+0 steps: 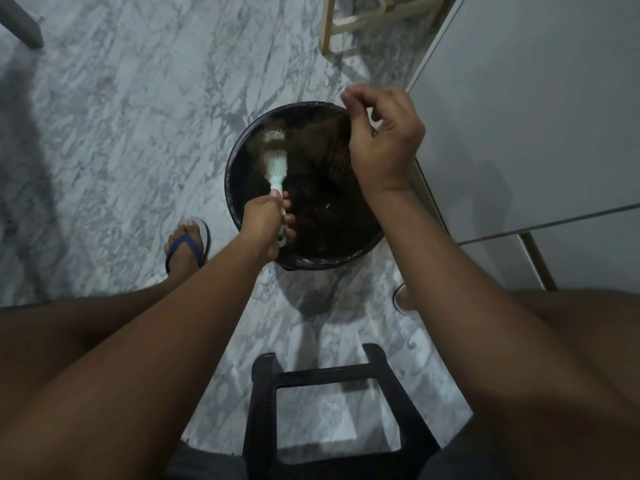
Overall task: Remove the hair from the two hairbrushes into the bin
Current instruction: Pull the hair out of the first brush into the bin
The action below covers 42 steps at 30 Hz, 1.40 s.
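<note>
A pale mint hairbrush [274,161] is held over the round black bin [235,188], which stands on the marble floor. My left hand [264,221] grips the brush by its handle, head pointing away from me. My right hand [381,133] is raised above the bin's far right rim, thumb and forefinger pinched together. A thin veil of dark hair [337,147] hangs from that pinch down into the bin. Dark hair lies inside the bin. Only one brush is in sight.
A black plastic stool [332,375] stands between my knees, close to me. A white cabinet [536,116] rises on the right, a wooden frame [363,19] at the top. My left foot in a blue sandal [188,244] is beside the bin.
</note>
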{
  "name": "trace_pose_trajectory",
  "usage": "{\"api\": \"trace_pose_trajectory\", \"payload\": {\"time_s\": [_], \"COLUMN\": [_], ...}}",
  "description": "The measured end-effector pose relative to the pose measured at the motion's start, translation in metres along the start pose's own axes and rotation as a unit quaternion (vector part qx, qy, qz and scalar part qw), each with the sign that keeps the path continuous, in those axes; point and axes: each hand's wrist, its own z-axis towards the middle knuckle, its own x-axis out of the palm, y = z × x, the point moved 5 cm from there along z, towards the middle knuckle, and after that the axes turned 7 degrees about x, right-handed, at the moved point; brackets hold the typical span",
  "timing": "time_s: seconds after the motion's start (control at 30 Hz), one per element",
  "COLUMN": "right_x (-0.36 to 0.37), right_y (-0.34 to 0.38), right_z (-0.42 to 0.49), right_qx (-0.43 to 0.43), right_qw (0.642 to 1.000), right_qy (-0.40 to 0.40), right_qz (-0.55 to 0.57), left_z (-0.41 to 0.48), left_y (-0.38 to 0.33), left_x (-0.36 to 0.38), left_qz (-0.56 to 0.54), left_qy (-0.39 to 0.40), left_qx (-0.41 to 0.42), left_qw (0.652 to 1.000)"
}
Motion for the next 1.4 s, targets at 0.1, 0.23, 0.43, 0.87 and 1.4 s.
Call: {"api": "trace_pose_trajectory", "payload": {"time_s": [0.1,0.23,0.43,0.87,1.4], "right_x": [-0.005,0.018,0.040,0.045,-0.003], "right_y": [-0.004,-0.045,-0.059,-0.053,-0.032], "right_z": [-0.002,-0.023,-0.057,-0.048,-0.027], "right_qx": [0.012,0.168,0.363,0.285,0.177], "right_qw": [1.000,0.941,0.863,0.932,0.982], "right_qy": [-0.023,0.231,0.351,0.222,-0.045], "right_qz": [-0.012,-0.183,-0.001,-0.014,0.039], "left_z": [0.000,0.001,-0.007,-0.009,-0.001], "left_y": [-0.004,-0.010,-0.010,-0.012,-0.004], "left_x": [-0.001,0.000,0.007,0.014,0.004], "left_qz": [0.006,-0.005,-0.001,0.023,-0.006], "left_qy": [0.011,0.051,0.108,0.130,0.046], "left_qx": [0.012,0.027,0.031,0.041,0.006], "left_qw": [1.000,0.998,0.994,0.990,0.999]}}
